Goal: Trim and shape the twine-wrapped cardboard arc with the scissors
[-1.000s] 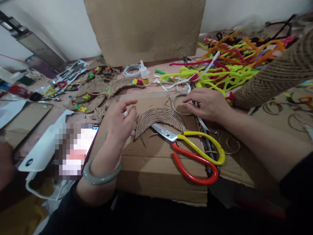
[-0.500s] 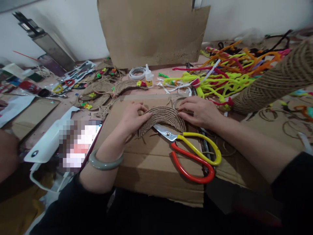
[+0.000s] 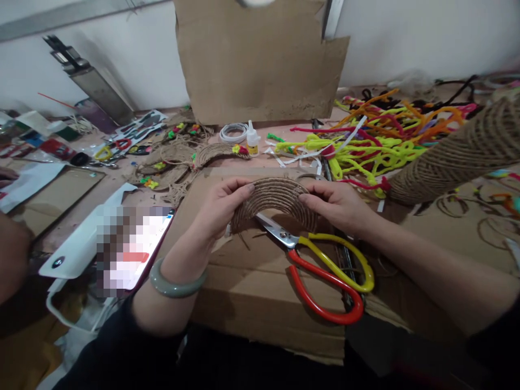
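The jute arc [image 3: 276, 203] in my grip is rough, matt coiled twine. Below it, the scissors [image 3: 320, 260] have shiny steel blades and glossy red and yellow plastic handles. The cardboard [image 3: 252, 292] under them is dull, fibrous brown paper. My bangle [image 3: 175, 283] at lower left looks smooth, polished grey-green stone.

A pinkish table [image 3: 122, 181] carries a flat cardboard sheet [image 3: 252, 281] with scissors [image 3: 320, 260] on it. Behind lie a glue bottle [image 3: 253, 142], a white coil [image 3: 233, 131], coloured pipe cleaners [image 3: 377, 135], jute pieces [image 3: 174, 162] and a phone [image 3: 134, 249].
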A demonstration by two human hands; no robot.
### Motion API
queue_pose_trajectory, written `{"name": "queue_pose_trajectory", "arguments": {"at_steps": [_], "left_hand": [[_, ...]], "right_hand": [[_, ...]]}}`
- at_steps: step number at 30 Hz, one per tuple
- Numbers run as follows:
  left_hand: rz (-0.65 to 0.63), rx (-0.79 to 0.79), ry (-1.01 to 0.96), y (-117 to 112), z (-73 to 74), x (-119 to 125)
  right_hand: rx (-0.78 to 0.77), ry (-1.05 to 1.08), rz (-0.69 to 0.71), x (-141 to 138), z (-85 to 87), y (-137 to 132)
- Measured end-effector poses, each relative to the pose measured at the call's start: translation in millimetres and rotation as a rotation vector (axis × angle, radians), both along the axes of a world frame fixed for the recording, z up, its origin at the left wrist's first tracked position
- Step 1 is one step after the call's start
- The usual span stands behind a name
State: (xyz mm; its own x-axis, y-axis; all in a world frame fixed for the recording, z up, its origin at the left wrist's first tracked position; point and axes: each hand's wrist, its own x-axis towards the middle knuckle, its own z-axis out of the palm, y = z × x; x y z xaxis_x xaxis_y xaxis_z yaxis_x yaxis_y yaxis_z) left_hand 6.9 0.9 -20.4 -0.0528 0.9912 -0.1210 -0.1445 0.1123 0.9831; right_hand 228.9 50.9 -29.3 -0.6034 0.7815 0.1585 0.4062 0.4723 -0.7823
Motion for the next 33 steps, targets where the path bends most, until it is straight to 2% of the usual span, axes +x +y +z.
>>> {"name": "queue_pose_trajectory", "arguments": {"at_steps": [4, 13, 18, 23, 26, 30, 33], "left_hand": [[0.008, 0.046, 0.071, -1, -0.8, -1], [0.167, 0.285, 0.538, -3, 5.1, 3], [0.157, 0.309, 0.598, -1, 1.7, 3], [0.186, 0.298, 0.562, 0, 2.6, 3], [0.152, 0.251, 0.489, 1, 1.8, 3], [0.100, 0.112, 0.191, 4, -2.3, 1], [0.153, 0.020, -0.044, 8, -5.0, -2]], "right_hand": [[-0.003, -0.002, -0.012, 0, 3.6, -3], [-0.034, 0.005, -0.002, 0, 0.6, -4], [-0.026, -0.020, 0.006, 0, -1.3, -4], [-0.012, -0.034, 0.004, -1, -1.2, -5], [-0.022, -0.037, 0.004, -1, -1.7, -5], [-0.078, -0.009, -0.002, -1, -2.0, -4], [-0.143, 0.043, -0.012, 0, -3.1, -3]]}}
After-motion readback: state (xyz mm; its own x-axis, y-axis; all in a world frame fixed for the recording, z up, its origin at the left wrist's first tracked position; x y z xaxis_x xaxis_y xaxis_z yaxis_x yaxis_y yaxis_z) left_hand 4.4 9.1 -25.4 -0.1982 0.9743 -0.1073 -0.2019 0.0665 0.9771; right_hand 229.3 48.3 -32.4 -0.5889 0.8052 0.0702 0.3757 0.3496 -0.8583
